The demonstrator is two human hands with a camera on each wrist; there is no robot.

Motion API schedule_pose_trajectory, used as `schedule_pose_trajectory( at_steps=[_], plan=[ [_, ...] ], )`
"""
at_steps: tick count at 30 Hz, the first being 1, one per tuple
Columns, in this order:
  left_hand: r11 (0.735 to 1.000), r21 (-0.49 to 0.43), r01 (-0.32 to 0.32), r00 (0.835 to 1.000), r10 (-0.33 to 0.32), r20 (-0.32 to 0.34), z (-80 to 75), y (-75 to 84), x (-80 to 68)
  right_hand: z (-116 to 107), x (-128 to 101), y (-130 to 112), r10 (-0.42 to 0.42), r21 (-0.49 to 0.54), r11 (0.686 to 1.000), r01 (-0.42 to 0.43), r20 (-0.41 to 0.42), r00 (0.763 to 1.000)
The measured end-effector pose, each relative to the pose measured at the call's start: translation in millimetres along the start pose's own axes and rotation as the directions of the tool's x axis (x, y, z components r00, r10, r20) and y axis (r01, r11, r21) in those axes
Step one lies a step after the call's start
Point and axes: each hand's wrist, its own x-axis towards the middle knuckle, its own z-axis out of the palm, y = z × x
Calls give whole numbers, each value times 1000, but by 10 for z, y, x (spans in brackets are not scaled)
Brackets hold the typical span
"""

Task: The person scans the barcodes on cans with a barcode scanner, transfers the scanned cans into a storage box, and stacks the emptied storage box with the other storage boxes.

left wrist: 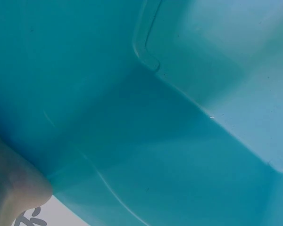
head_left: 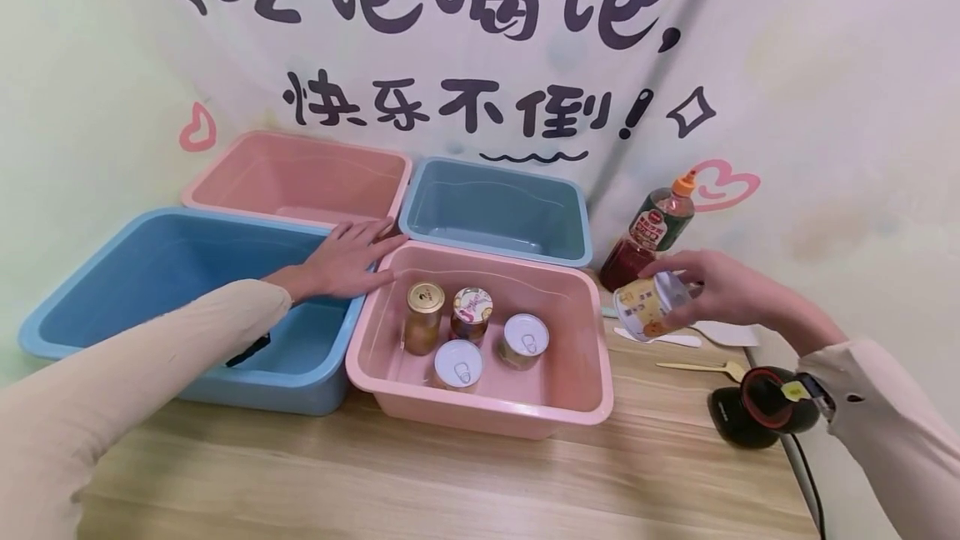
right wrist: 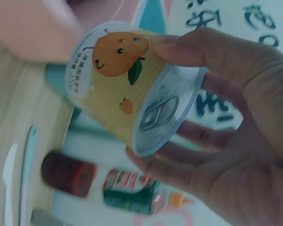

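Note:
My right hand [head_left: 723, 286] grips a yellow can [head_left: 637, 308] tilted on its side, above the table right of the front pink bin [head_left: 480, 417]. Its label [right wrist: 118, 54] carries an orange fruit character, and the silvery pull-tab lid [right wrist: 162, 115] shows in the right wrist view. With its fingers spread, my left hand [head_left: 337, 261] rests on the rims where the bins meet. Inside the front pink bin stand a gold can [head_left: 423, 327], a jar with a patterned lid [head_left: 472, 311] and two pull-tab cans, one in front [head_left: 458, 365] and one at right [head_left: 523, 340].
A large blue bin [head_left: 262, 390] stands at left; another pink bin [head_left: 300, 148] and a smaller blue bin [head_left: 495, 252] are behind. At right are a sauce bottle [head_left: 656, 223], a white knife [head_left: 667, 340], a gold spoon [head_left: 697, 368] and a black device [head_left: 738, 419] near a cable.

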Motion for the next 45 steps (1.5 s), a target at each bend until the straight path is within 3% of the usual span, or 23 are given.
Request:
schedule_pose_trajectory(
  at_steps=[11,19,26,34,45],
  plan=[
    [1000,26,7,1000,-7,18,4,9,1,321,-283,606,-141,-133,982,131,-72,987],
    [999,47,-5,1000,4,23,-19,33,20,562,-501,928,-159,-198,970,140,-85,984],
    [999,48,-6,1000,5,24,-20,34,19,806,-654,1219,-256,-272,940,204,-170,952],
    [1000,26,3,1000,-4,21,-23,-3,11,883,-731,1373,-205,-254,956,145,-227,952],
    [1000,29,3,1000,-4,15,-28,-8,-5,921,-791,1451,-242,-256,951,172,-277,930]
  ],
)
